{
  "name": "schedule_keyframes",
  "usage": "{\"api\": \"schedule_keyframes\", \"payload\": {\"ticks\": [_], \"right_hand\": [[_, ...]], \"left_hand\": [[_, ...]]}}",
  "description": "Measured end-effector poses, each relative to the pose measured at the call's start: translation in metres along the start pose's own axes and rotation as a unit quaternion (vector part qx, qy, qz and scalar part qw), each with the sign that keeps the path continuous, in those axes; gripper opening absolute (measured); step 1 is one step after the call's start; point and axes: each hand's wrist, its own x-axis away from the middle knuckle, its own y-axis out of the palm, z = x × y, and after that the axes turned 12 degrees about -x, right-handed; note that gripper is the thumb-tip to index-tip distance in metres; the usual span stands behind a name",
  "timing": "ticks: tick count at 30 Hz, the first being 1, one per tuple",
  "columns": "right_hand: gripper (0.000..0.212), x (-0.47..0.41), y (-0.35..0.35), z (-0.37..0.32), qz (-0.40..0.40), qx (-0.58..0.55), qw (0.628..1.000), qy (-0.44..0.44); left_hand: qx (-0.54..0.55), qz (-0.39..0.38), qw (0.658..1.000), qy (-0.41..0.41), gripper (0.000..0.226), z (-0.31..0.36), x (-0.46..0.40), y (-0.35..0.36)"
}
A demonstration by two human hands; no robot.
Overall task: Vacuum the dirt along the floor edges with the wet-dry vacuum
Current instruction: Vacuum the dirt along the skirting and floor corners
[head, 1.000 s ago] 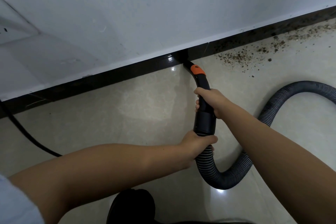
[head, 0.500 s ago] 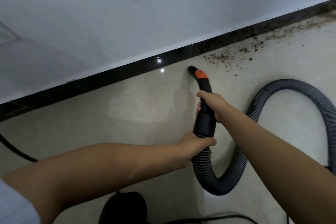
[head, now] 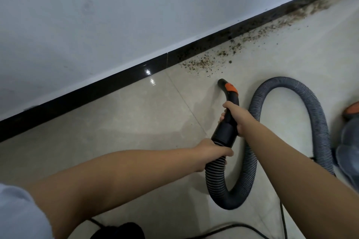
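Right hand (head: 236, 117) wraps the black nozzle (head: 227, 101) mid-shaft, fingers curled round it. Left hand (head: 211, 150) grips the hose (head: 318, 120) just where its ribbing meets the nozzle cuff, fingers likewise clenched on it. Nozzle mouth sits on or just above the floor (head: 116, 132); cannot tell which. It is near the closest fringe of the dirt (head: 206, 63) but not yet in it.

Dirt lies in a band along the skirting (head: 124, 75), thin at the near end and thicker toward the far right, where the picture blurs.

Risks, as judged:
- Mouth held off the floor or well apart from the skirting would leave the grit packed in the corner line.
- A fast push could scatter loose grains outward over the tile instead of lifting them.
- The hose loops back tightly behind the hands; a further reach right may tighten the loop or tug the vacuum body (head: 349, 141) at the right edge.
- A cord (head: 233, 228) crosses the floor near the person's feet: a trip or snag hazard.

Room: open tile to the left and ahead; the wall (head: 136, 15) bounds travel forward; hose and vacuum body crowd the right side.
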Motion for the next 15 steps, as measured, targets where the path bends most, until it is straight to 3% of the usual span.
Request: {"api": "schedule_keyframes", "payload": {"ticks": [15], "right_hand": [[0.013, -0.009, 0.058, -0.002, -0.086, 0.081, 0.993, -0.014]], "left_hand": [[0.067, 0.069, 0.995, 0.002, 0.013, -0.005, -0.003, -0.028]]}}
